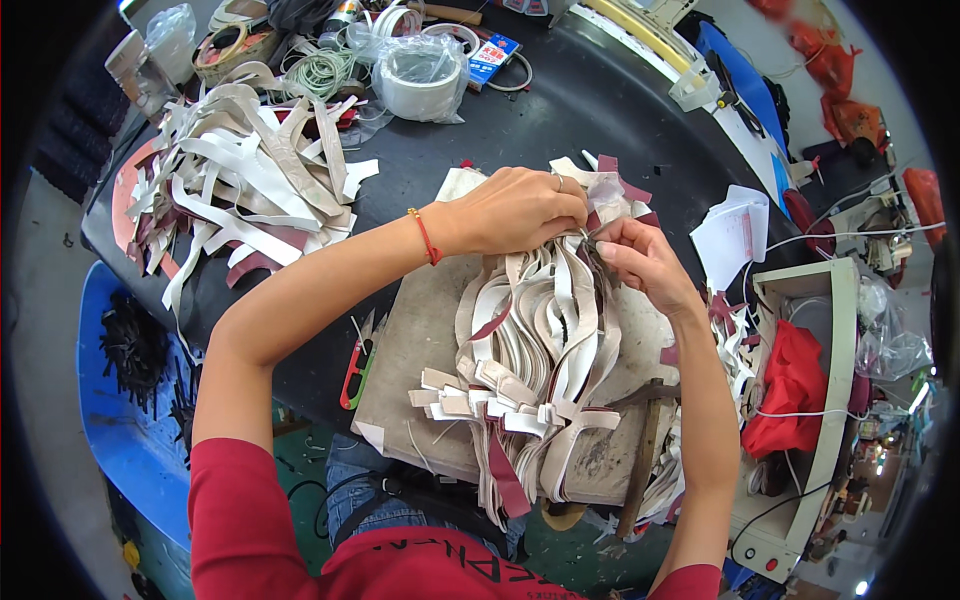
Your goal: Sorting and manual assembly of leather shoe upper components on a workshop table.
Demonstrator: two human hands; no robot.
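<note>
A thick bundle of cream, white and maroon cut strips (540, 330) lies on a worn, pale board (405, 335) in front of me, gathered at its far end and fanning toward me. My left hand (525, 208), with a ring and a red bracelet, is closed round that gathered end from above. Just to its right, my right hand (645, 262) pinches with thumb and fingers at the same neck; whatever thin thing is between the fingertips is too small to name. Left of the board lie snips with a red and green handle (355, 375).
A loose heap of similar strips (245, 150) covers the table's left side. Behind it are a bagged tape roll (420, 85) and a blue box (494, 60). A blue tub (100, 400) stands at left. White papers (732, 235) and red cloth (790, 390) lie right.
</note>
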